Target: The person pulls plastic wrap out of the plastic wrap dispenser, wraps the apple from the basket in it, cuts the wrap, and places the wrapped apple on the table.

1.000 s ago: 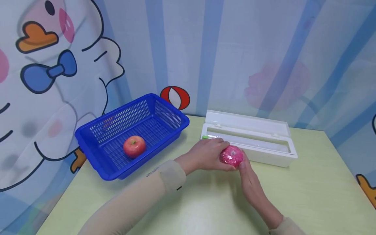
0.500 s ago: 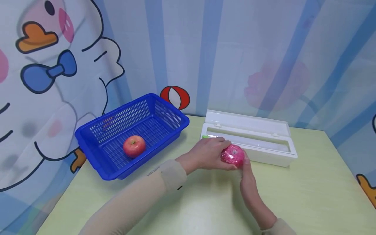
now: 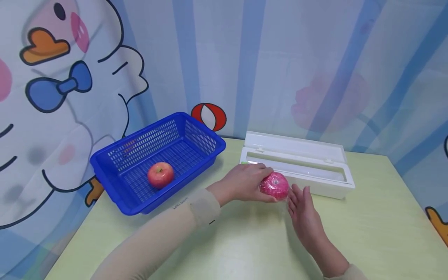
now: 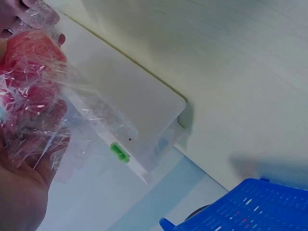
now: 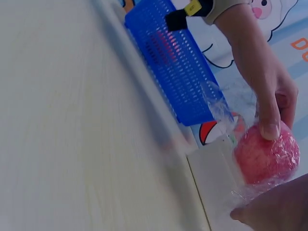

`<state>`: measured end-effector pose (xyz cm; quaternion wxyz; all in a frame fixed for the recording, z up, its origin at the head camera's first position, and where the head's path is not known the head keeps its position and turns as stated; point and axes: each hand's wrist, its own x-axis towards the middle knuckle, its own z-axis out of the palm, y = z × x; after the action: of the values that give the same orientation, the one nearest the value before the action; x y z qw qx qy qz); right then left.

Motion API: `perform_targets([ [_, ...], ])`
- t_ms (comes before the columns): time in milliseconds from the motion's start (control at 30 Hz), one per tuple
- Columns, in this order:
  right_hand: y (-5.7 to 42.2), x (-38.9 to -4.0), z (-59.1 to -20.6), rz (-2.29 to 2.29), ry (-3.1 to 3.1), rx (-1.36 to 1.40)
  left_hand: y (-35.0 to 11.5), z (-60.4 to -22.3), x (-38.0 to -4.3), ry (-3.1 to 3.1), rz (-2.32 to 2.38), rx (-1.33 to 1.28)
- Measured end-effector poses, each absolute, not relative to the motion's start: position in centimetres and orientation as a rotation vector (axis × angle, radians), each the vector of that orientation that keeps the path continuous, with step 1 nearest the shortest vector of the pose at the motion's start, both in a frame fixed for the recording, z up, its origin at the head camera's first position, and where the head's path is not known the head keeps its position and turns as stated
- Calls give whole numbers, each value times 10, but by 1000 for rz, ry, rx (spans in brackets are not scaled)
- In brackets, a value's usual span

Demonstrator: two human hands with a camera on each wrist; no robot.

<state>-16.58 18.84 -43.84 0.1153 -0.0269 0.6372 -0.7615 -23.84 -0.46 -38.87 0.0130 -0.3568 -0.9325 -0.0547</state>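
My left hand [image 3: 246, 182] grips a round pinkish-red fruit [image 3: 275, 186] wrapped in clear cling film, with fingers over its far side and the thumb along its near side. In the right wrist view, the thumb of that hand presses on the fruit [image 5: 267, 156]. Loose, crinkled film [image 4: 86, 106] trails off it in the left wrist view. My right hand [image 3: 308, 219] is beside the fruit's right side, fingers extended and fingertips close to a loose end of film [image 3: 284, 206]. Part of the fruit is hidden by the left hand.
A white cling film dispenser [image 3: 322, 186] lies behind the hands with its lid [image 3: 297, 146] raised and a green slider [image 4: 119, 152] at its left end. To the left stands a blue plastic basket [image 3: 201, 167] holding a red apple [image 3: 160, 175]. A patterned curtain [image 3: 280, 77] hangs behind the table.
My right hand has come off the fruit's right side and drawn a little to the right, its fingers opening out. The left hand keeps hold of the fruit, nearly in place.
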Motion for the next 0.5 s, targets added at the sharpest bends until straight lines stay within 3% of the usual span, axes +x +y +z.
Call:
perform_targets([
  [500, 172, -166, -443, -2589, 1391, -144, -5, -393, -234, -2846, -174, -1137],
])
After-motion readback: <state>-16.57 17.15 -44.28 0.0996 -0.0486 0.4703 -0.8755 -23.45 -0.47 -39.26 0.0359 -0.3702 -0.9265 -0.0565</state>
